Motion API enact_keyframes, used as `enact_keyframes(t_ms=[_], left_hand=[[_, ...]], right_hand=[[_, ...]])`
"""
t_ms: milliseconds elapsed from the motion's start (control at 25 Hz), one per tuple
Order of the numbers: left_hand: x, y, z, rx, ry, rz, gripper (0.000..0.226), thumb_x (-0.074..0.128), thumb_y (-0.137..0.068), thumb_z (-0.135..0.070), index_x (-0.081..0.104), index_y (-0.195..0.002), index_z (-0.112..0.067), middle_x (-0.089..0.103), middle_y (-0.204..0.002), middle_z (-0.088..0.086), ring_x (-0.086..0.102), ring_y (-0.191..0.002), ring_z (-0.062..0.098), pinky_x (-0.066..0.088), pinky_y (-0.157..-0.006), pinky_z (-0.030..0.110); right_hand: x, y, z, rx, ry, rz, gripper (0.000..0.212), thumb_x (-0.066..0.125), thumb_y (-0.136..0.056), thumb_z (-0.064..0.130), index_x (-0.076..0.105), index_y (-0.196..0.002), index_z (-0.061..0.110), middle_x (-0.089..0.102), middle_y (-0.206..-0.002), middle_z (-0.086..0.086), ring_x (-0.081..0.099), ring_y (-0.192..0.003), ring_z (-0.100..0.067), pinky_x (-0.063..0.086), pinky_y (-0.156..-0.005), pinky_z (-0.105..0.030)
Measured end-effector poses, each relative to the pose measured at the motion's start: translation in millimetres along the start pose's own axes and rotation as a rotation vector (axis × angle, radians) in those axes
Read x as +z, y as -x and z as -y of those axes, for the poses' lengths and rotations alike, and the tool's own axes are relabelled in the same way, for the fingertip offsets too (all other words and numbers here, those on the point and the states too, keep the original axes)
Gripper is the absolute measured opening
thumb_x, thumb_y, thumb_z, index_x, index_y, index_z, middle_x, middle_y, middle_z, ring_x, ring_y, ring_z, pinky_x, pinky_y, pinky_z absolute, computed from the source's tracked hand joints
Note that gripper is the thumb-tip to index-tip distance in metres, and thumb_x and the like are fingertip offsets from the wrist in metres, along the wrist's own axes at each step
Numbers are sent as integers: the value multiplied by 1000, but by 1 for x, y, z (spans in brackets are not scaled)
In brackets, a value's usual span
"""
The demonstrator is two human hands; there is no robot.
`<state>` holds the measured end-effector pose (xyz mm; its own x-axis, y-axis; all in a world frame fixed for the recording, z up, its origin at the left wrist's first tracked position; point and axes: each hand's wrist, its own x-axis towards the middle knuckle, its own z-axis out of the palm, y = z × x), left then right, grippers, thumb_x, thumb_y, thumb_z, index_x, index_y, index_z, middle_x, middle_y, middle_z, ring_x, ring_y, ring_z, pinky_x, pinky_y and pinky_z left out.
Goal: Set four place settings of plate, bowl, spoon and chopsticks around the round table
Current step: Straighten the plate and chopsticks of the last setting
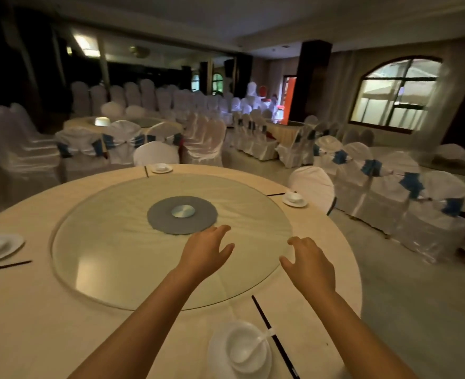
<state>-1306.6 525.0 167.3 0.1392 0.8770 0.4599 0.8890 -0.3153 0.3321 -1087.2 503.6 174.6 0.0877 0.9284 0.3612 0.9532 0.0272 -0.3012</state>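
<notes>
Head camera: both bare hands, left hand and right hand, hover over the glass turntable. Fingers spread wide, holding nothing. Four settings ring the tabletop.

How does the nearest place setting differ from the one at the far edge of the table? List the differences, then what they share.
The nearest setting looks large and detailed; the far setting looks small. A spoon shows in the nearest bowl; none can be made out in the far one. The nearest chopsticks lie on its right; the far chopsticks lie on its left. Both have a white bowl on a white plate.
</notes>
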Motion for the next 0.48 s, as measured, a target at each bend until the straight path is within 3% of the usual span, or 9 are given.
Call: enact_keyframes(t_ms=[200, 480], left_hand=[[28, 10, 5, -241, 15, 39, 44, 53, -88, -40, 50, -129, -23, 65, -118, 1, 61, -105, 17, 48, -82, 31], [116, 75, -5, -713, 203, 107, 39, 58, -87, -34, 54, -124, -22, 66, -113, 3, 62, -98, 16, 49, -80, 28]], right_hand=[[38, -24, -46, -64, -60, 138, 43, 54, -89, 38, 49, -128, 21, 54, -123, -2, 56, -109, -21, 48, -71, -31], [142, -26, -137, -43, -159, 540, 39, 56, -90, 31, 52, -124, 13, 55, -124, -11, 58, -107, -25, 49, -81, -33]])
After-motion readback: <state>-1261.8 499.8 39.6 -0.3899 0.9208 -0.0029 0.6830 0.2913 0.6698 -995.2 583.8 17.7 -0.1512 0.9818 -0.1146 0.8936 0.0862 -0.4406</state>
